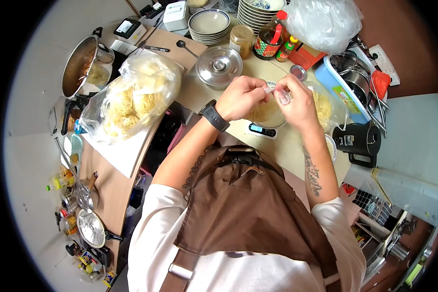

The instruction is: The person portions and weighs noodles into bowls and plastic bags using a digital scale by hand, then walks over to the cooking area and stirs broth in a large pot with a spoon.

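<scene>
Left hand (242, 97) and right hand (295, 101) both pinched onto crinkly clear plastic (283, 98) over a cream surface (237, 130), blue-rimmed white bowls (209, 25) stacked by its far edge.

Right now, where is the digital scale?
In the head view, the scale is right of centre, below the left hand and right hand, at the bowl's near rim.

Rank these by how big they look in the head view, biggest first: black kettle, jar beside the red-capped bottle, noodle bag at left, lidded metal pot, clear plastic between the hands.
1. Noodle bag
2. Lidded metal pot and black kettle, too alike to rank
3. Jar
4. Clear plastic, visible part only
</scene>
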